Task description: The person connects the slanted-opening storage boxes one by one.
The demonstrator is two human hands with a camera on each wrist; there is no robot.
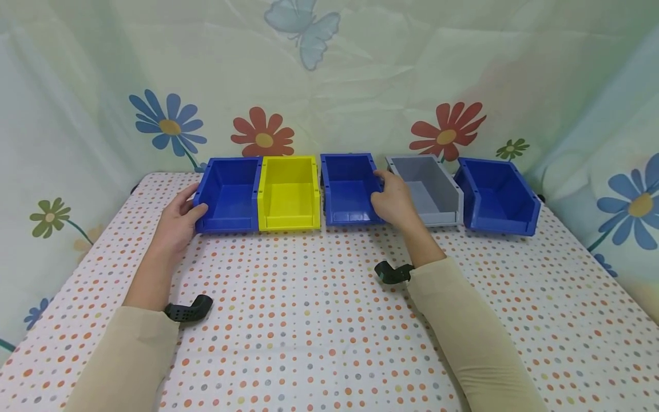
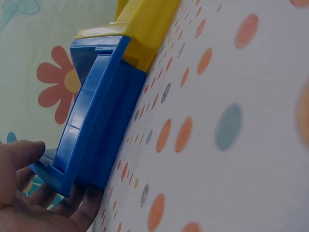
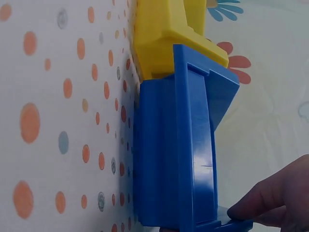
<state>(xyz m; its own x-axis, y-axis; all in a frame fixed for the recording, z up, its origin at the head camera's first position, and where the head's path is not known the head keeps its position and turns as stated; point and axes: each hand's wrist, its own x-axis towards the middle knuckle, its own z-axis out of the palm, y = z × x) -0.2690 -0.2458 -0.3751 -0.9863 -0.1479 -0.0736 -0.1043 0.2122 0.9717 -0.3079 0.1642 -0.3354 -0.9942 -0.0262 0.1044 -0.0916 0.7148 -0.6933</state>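
At the left end of a row of bins, my left hand [image 1: 177,223] grips the side wall of a blue bin [image 1: 229,224]. Its thumb lies over the rim and the fingers are round the outside, as the left wrist view shows. My right hand [image 1: 395,200] holds the right side wall of the middle blue bin [image 1: 350,216], thumb at the rim; some of its fingers are hidden behind the wall. Between these two stands a yellow bin [image 1: 289,222], touching the left blue bin and close beside the middle one. No contents show in the bins.
Right of my right hand stand a grey bin [image 1: 439,218] and another blue bin [image 1: 501,225], turned slightly. All sit at the back of a table with a dotted cloth [image 1: 309,320]. A flowered curtain [image 1: 350,86] hangs close behind.
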